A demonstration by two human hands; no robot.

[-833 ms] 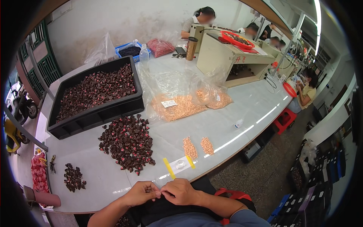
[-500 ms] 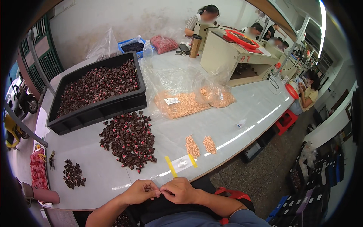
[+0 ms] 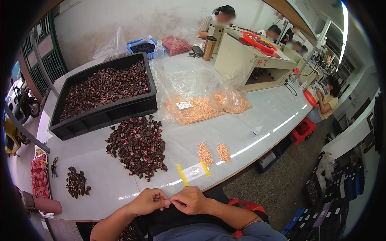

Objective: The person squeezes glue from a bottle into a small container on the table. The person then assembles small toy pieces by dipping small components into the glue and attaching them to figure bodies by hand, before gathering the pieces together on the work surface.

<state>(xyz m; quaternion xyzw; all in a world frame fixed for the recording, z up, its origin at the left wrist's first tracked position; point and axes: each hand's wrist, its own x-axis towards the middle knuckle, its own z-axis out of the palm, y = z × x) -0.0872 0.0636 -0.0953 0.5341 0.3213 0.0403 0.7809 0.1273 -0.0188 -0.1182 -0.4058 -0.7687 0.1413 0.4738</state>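
At the table's near edge my left hand (image 3: 150,201) and my right hand (image 3: 191,200) meet, each in a pinch. Whatever sits between the fingertips is too small or hidden to make out. Just beyond them a pale card (image 3: 195,172) is fixed to the table with yellow tape and bears a small clear round piece. Two little heaps of tan pieces, the left heap (image 3: 205,154) and the right heap (image 3: 223,152), lie past the card. To the left spreads a large pile of dark brown pieces with pink faces (image 3: 136,146).
A black crate (image 3: 104,116) full of similar dark pieces stands at the far left. Behind the piles lie clear bags of tan pieces (image 3: 195,112). A smaller dark pile (image 3: 77,182) and a pink tumbler (image 3: 47,205) are at left. Co-workers sit farther back near a beige machine (image 3: 249,60).
My hands stay pinched together in almost the same place. The view has shifted very slightly; the piles, card and bags have not moved on the table.
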